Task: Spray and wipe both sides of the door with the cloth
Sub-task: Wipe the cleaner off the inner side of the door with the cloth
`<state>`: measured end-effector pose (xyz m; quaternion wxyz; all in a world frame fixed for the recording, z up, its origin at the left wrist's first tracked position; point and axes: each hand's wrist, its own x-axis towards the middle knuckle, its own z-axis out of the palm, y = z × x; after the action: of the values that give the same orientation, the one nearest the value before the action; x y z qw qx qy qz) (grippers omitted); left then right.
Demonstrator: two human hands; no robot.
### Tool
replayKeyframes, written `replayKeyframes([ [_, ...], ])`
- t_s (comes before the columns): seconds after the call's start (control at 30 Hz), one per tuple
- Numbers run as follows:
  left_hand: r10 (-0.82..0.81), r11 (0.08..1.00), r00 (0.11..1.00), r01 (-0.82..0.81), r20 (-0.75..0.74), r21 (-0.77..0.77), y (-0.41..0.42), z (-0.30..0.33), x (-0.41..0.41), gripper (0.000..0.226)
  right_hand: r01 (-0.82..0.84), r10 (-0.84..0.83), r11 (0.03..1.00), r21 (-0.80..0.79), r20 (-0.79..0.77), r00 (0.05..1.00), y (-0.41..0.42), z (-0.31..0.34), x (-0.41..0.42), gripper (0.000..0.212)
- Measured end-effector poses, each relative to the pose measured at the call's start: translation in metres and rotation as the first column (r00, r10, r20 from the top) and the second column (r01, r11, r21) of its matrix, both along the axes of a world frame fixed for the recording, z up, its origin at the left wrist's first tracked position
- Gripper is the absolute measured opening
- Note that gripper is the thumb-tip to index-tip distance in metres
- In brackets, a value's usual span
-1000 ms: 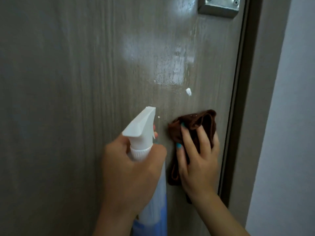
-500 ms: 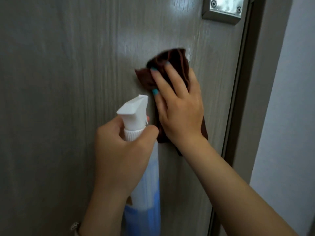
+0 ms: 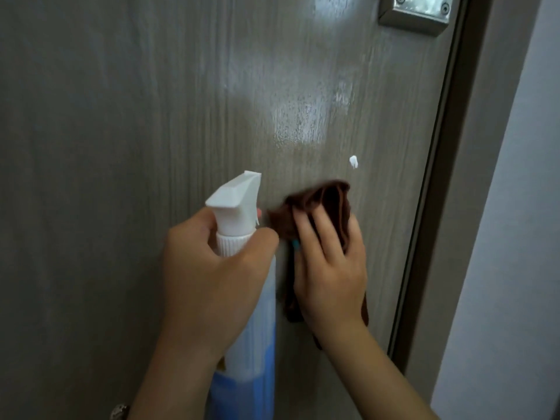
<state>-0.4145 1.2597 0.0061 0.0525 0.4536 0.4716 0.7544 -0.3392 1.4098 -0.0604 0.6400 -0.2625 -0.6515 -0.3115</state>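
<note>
A brown cloth (image 3: 327, 201) is pressed flat to the door (image 3: 121, 147) by the right hand (image 3: 330, 277), fingers spread, while the spray bottle (image 3: 242, 237) is gripped in the left hand (image 3: 212, 283); overlapping strokes are advised.

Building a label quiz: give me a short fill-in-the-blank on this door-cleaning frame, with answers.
1. The left hand grips the white and blue plastic spray ____.
2. The right hand presses a crumpled ____ cloth against the grey wood-grain door.
3. The small white foam blob sits ____ the cloth.
4. The silver metal plate is at the frame's upper ____ corner.

Answers: bottle; brown; above; right
</note>
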Motion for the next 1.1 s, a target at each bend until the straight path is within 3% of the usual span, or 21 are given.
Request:
replayKeyframes([
  [0.13, 0.004, 1.0, 1.0, -0.004, 0.001, 0.012, 0.005, 0.003, -0.001, 0.012, 0.019, -0.017, 1.0, 0.017, -0.109, 0.994, 0.001, 0.047, -0.009, 0.038],
  [0.27, -0.011, 1.0, 1.0, 0.012, -0.024, 0.013, 0.007, 0.001, -0.001, 0.005, 0.016, -0.016, 1.0, -0.007, -0.089, 0.996, -0.002, 0.003, -0.006, 0.041],
  [0.37, 0.015, 1.0, 0.999, -0.016, -0.04, -0.007, 0.009, -0.006, -0.002, 0.016, 0.037, -0.039, 0.999, -0.039, -0.049, 0.998, -0.003, -0.028, -0.002, 0.042],
  [0.53, 0.001, 0.999, 1.0, -0.002, -0.012, -0.044, 0.011, -0.014, -0.002, 0.004, 0.037, -0.037, 0.999, -0.007, -0.099, 0.994, -0.003, 0.008, -0.006, 0.041],
  [0.63, 0.009, 0.999, 1.0, -0.008, 0.006, -0.037, 0.016, -0.018, -0.004, 0.009, -0.005, 0.003, 1.0, -0.016, -0.131, 0.991, -0.002, 0.022, -0.008, 0.04],
  [0.83, 0.028, 1.0, 0.999, -0.028, 0.031, 0.006, 0.025, -0.012, -0.006, 0.005, -0.074, 0.075, 0.997, -0.012, 0.083, 0.994, 0.006, -0.013, 0.008, 0.04],
  [1.1, 0.081, 0.995, 0.997, -0.08, -0.007, 0.065, 0.031, 0.014, -0.02, 0.019, -0.112, 0.108, 0.988, 0.106, 0.041, 0.993, 0.007, 0.101, -0.013, 0.036],
])
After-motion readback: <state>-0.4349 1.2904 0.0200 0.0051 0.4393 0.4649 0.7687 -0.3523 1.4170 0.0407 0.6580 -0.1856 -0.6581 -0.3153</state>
